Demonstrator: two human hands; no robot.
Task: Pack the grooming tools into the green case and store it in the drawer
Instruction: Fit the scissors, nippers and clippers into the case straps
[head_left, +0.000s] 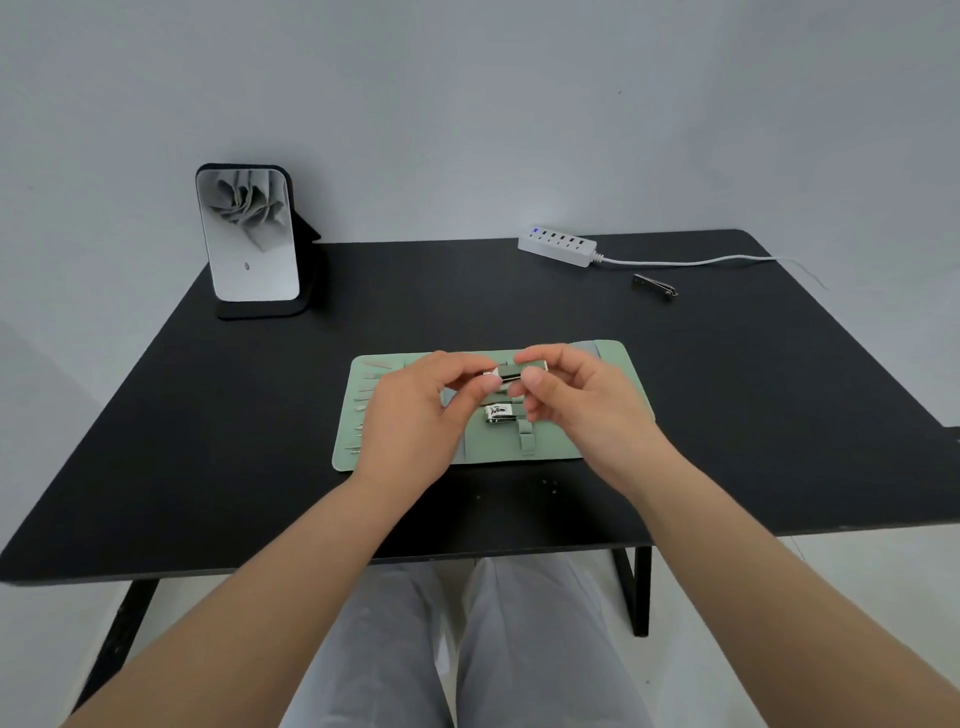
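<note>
The green case lies unfolded flat on the black table. Several thin metal tools sit in loops along its left side. A silver nail clipper is tucked in the case's middle. Above it, a second silver clipper lies under a dark strap; my left hand and my right hand both pinch it, one from each side. Another dark clipper lies loose on the table at the far right.
A standing mirror on a black base is at the back left. A white power strip with its cable runs along the back right edge. My grey-trousered legs show below the table's front edge.
</note>
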